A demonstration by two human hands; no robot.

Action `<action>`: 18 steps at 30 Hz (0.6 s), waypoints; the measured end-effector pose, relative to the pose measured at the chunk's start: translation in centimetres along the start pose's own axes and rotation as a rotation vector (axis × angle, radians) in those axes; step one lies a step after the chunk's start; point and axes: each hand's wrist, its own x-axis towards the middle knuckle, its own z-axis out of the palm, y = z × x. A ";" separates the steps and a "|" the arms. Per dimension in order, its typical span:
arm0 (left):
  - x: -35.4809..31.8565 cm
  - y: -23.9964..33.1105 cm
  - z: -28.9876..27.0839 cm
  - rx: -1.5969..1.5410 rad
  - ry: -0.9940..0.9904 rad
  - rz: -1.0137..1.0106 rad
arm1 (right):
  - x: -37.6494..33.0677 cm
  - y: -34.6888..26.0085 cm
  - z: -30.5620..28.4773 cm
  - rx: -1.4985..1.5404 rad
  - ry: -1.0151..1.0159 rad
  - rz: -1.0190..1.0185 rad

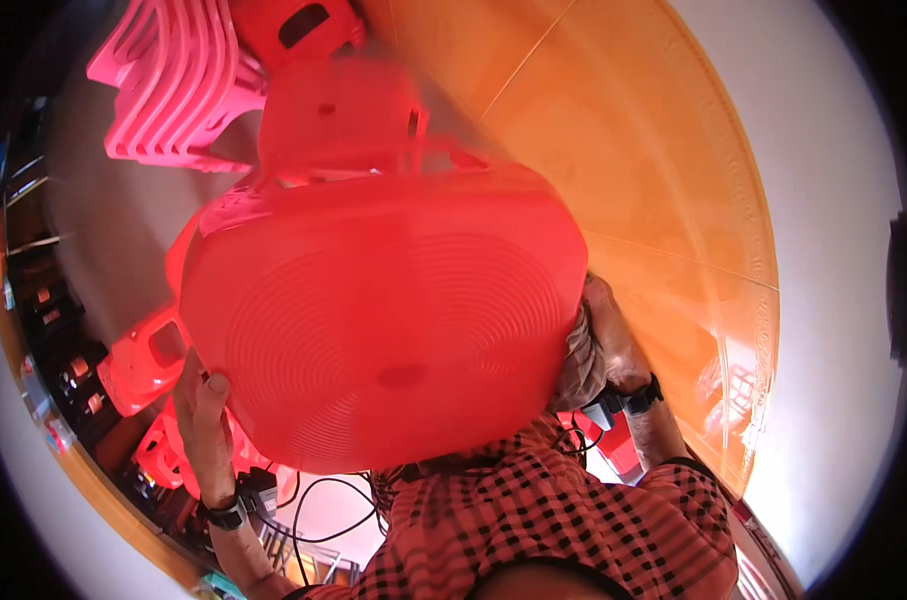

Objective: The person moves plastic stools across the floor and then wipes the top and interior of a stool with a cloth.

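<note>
- Orange wall panel (634,170) curves behind and to the right; a white wall (834,200) lies beyond it, and dark shelves (44,320) run down the left edge.
- Red stool (384,310) fills the middle of the view, lifted close to the head with its round ribbed seat facing the camera and its legs pointing away.
- Left hand (206,420) clasps the seat rim at lower left, thumb on the face and fingers behind.
- Right hand (604,345) grips the rim on the far right side, with a grey cloth (577,365) bunched against it.
- Moulded plastic, so likely light and stiff, though the smooth seat may be slippery; opposite rim edges look like the surest hold.
- Pink stools (179,80) are stacked at upper left; more red stools (149,360) lie low on the left.
- Black cables (314,510) hang below the seat, above a checked shirt (564,520).
</note>
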 end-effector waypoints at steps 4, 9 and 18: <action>-2.0 -1.8 0.3 -0.080 0.065 -0.047 | -0.9 -0.3 -2.0 0.019 0.026 0.063; -2.5 -1.7 0.8 -0.078 -0.007 -0.051 | -3.3 0.6 -5.0 0.055 0.065 0.084; -3.2 -2.0 1.7 0.001 -0.181 -0.076 | -5.9 -0.7 -4.0 -0.052 0.102 0.074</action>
